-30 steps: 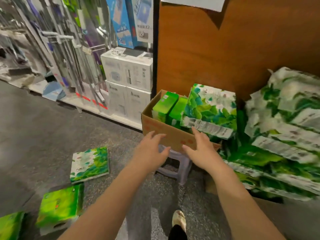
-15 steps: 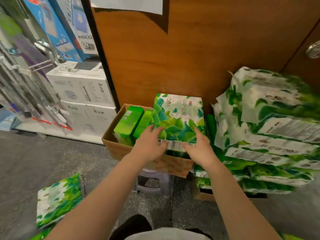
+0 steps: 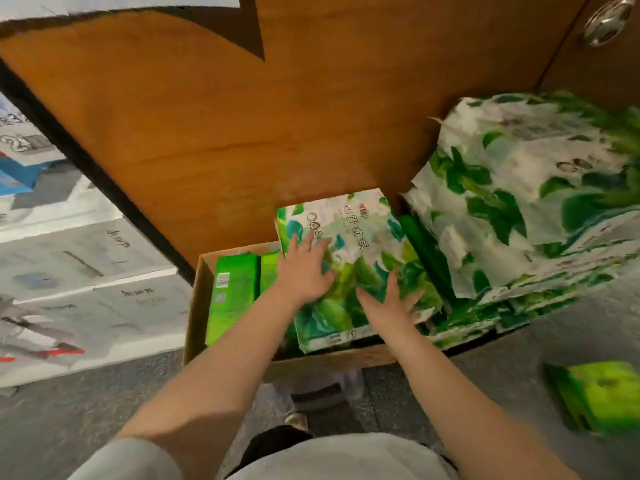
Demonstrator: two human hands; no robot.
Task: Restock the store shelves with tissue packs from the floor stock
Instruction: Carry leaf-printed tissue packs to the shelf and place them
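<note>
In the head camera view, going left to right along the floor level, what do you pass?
White boxes → bright green packs in the cardboard box → leaf-print tissue pack under both hands → stacked leaf-print packs.

- A tissue pack (image 3: pixel 349 258) lies on top in the box (image 3: pixel 197 306), at its right.
- Two slim packs (image 3: pixel 235 292) stand in the box's left part.
- A stack (image 3: pixel 519 202) sits right of the box.
- A panel (image 3: pixel 242 133) stands behind.
- A stool (image 3: pixel 318 389) is under the box.

Pale grey short-sleeved top (image 3: pixel 329 459), forearms bare, dark trousers (image 3: pixel 273 441), light shoe (image 3: pixel 296 420)
</note>
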